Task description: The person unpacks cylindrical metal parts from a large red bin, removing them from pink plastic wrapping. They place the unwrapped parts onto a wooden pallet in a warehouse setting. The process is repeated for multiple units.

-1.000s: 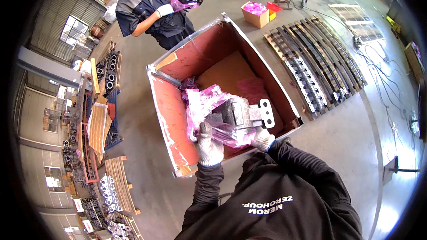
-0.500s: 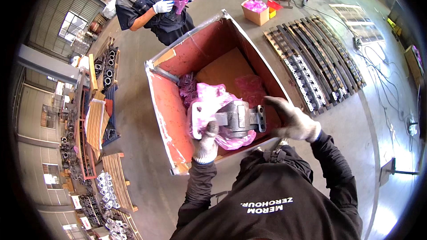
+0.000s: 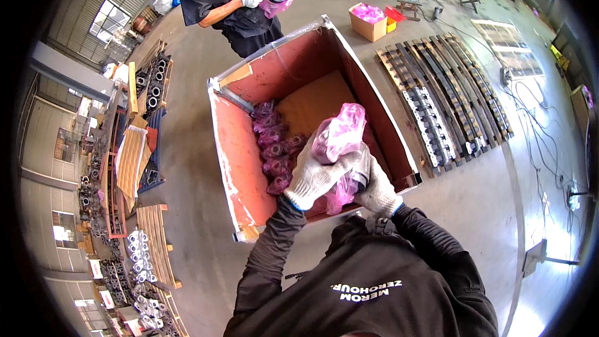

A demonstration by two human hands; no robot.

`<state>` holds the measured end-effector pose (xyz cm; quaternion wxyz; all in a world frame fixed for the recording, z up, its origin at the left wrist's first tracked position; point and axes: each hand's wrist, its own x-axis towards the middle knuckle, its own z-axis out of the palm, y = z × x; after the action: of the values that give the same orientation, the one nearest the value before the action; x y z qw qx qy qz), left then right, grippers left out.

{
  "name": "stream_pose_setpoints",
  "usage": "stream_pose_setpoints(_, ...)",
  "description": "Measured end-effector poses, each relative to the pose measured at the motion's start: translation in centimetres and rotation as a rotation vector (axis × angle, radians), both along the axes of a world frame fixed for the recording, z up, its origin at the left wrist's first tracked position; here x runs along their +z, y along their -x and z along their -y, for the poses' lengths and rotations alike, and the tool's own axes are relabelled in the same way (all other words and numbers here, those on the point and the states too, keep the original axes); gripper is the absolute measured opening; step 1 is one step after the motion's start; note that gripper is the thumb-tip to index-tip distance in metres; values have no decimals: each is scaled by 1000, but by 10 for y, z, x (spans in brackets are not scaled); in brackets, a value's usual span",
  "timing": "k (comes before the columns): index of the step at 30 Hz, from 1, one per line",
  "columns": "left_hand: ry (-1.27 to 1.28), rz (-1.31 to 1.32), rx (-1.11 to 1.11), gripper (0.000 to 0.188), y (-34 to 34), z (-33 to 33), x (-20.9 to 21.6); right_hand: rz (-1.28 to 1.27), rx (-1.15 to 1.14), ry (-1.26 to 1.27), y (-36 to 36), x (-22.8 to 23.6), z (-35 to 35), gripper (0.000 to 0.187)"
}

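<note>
Here we see glossy, crinkled pink plastic wrap [image 3: 342, 136] catching the light against the rough, matt knitted cloth gloving the left hand [image 3: 317, 178] and right hand [image 3: 377, 190], with matt black cloth wrinkling along the sleeves [image 3: 269, 259]. Below, we get scuffed, matt reddish walls in the crate [image 3: 240, 162], dull brown cardboard [image 3: 318, 97] inside it, and further out we spot smooth concrete-looking floor [image 3: 462, 218] with a soft sheen, rough wooden slats on a pallet [image 3: 155, 228], and bright, shiny metal parts [image 3: 140, 257].
</note>
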<state>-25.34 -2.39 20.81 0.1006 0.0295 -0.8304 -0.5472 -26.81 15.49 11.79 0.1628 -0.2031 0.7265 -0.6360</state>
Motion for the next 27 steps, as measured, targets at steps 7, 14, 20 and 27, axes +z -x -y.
stream_pose_setpoints(7,408,-127,68,41,0,-4,13,263,-69,24,-5,-5,4,86)
stream_pose_setpoints(14,309,-318,268,10,41,26,-4,257,-102,-40,-3,-26,-7,83)
stream_pose_setpoints(20,469,-251,381,13,118,58,-4,194,-64,-26,-18,-26,-7,83)
stream_pose_setpoints(27,63,-585,567,11,166,89,14,148,-89,-77,-26,-20,-11,88)
